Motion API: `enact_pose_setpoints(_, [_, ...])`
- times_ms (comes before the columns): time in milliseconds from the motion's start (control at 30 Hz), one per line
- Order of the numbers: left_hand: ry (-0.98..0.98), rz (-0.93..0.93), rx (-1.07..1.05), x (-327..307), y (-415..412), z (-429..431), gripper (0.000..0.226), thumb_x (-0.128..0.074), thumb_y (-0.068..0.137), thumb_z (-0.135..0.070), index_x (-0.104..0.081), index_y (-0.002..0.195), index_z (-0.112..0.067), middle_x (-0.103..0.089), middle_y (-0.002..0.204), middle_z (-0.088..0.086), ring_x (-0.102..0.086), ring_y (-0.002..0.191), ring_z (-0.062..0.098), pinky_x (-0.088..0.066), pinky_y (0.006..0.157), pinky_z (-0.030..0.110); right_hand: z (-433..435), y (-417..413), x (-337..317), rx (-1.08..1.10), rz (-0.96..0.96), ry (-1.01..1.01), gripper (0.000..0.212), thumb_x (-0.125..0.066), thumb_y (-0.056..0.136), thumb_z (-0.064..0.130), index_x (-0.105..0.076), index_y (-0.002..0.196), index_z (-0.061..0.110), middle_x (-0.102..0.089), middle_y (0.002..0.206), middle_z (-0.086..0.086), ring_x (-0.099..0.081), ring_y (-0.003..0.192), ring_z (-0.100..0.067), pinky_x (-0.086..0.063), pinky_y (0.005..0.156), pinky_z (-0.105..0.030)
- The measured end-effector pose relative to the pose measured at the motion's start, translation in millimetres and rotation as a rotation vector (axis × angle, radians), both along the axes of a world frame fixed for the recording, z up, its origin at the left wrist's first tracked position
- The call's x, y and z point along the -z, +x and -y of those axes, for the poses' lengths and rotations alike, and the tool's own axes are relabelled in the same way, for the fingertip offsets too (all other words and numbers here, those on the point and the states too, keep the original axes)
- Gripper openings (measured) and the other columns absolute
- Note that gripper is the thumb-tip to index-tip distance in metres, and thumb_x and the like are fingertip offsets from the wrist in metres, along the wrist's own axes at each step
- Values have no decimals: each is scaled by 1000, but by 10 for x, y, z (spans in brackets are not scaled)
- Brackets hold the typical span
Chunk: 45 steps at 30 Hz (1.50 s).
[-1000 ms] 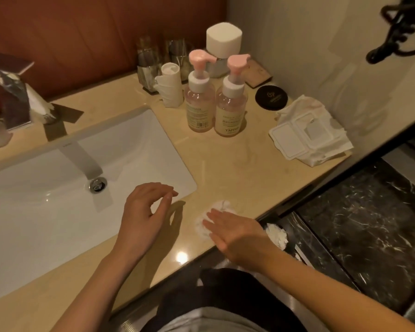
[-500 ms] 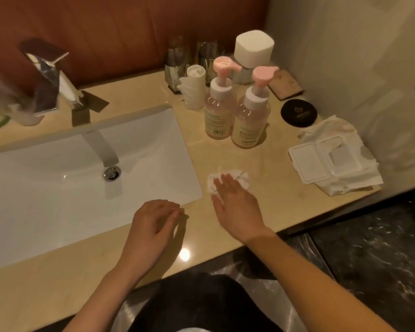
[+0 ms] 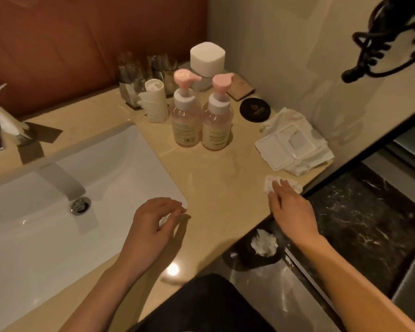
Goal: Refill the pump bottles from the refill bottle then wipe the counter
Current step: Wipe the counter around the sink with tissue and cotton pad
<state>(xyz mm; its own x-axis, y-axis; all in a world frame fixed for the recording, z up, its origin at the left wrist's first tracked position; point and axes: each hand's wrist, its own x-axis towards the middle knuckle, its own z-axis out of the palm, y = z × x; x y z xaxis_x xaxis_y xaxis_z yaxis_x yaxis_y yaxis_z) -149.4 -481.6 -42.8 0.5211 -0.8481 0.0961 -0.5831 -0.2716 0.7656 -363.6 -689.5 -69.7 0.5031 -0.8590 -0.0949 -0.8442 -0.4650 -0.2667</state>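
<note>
A crumpled white tissue (image 3: 269,185) is pressed under the flat, straight-fingered right hand (image 3: 291,212) at the beige stone counter's (image 3: 225,183) front edge. Wiping is judged under way; another sweep is needed.

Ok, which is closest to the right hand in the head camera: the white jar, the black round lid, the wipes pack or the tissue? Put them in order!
1. The tissue, pressed under the right hand.
2. The wipes pack, just behind it, far right.
3. The black round lid, farther back.
4. The white jar, at the very back.
</note>
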Motion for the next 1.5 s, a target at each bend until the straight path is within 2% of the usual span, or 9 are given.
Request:
enact_pose_setpoints(133, [-15, -12, 52, 21, 12, -57, 38, -40, 89, -46, -74, 95, -28, -61, 101, -31, -47, 106, -15, -29, 88, 1, -386, 335, 61, 32, 31, 52, 51, -31, 101, 36, -34, 146, 10, -27, 155, -8, -20, 144, -18, -23, 112, -31])
enact_pose_setpoints(267, [-12, -51, 51, 81, 46, -129, 28, -43, 90, -40, -71, 89, -37, -61, 101, -33, -49, 104, -14, -30, 87, 1, -1067, 534, 90, -241, 129, 32, 56, -24, 99, 42, -66, 119, 10, -62, 126, -10, -60, 116, -22, -44, 95, -30])
enact_pose_setpoints(400, [5, -70, 19, 119, 92, -114, 30, -42, 89, -45, -71, 90, -37, -61, 97, -35, -49, 105, -15, -30, 88, 2, -1305, 504, -4, -502, 10, 56, 54, -27, 96, 48, -68, 116, 19, -67, 120, 1, -62, 111, -15, -49, 87, -23])
enact_pose_setpoints(567, [9, -64, -47, 136, 171, 48, 45, -35, 84, -53, -73, 92, -30, -62, 100, -28, -47, 105, -15, -29, 87, 0, -953, 805, 51, -534, -82, 69, 62, -34, 88, 51, -58, 130, 12, -52, 138, -6, -51, 126, -17, -45, 100, -29])
enact_pose_setpoints(733, [-18, -16, -99, 78, 203, 143, 42, -38, 86, -50, -74, 90, -29, -57, 96, -36, -48, 102, -16, -30, 86, 0, -467, 1600, -48, -583, -55, 135, 66, -27, 100, 48, -7, 152, 14, 0, 160, -5, 3, 147, -16, -2, 116, -28])
enact_pose_setpoints(1000, [-21, -63, -166, -169, 503, 445, 16, -55, 94, -29, -66, 105, -31, -62, 108, -19, -54, 102, -6, -34, 87, 5, -230, 1551, -149, -740, -138, 106, 60, -26, 100, 49, -14, 152, 22, -10, 159, 4, -9, 146, -12, -25, 112, -31])
enact_pose_setpoints(1233, [6, -217, -252, -450, 846, 1123, 66, -69, 85, -23, -35, 142, -26, -39, 145, -4, -47, 122, 14, -39, 92, 26, -184, 965, -110, -771, -137, 67, 73, -4, 98, 51, -69, 116, 24, -65, 121, 5, -64, 107, -10, -55, 77, -24])
enact_pose_setpoints(1400, [42, -273, -243, -420, 1056, 1615, 98, -82, 70, -15, -22, 148, -24, -28, 153, 0, -33, 137, 21, -33, 107, 38, -220, 1340, -113, -728, -102, 24, 59, -30, 91, 52, -60, 128, 17, -53, 136, -2, -57, 120, -15, -50, 91, -27])
enact_pose_setpoints(1500, [3, -286, -163, -408, 1088, 1795, 99, -85, 61, -13, -31, 143, -21, -43, 143, 2, -44, 127, 21, -43, 100, 38, -151, 1723, -184, -732, -116, 57, 59, -30, 99, 46, -30, 147, 12, -24, 156, -5, -21, 144, -17, -26, 111, -27])
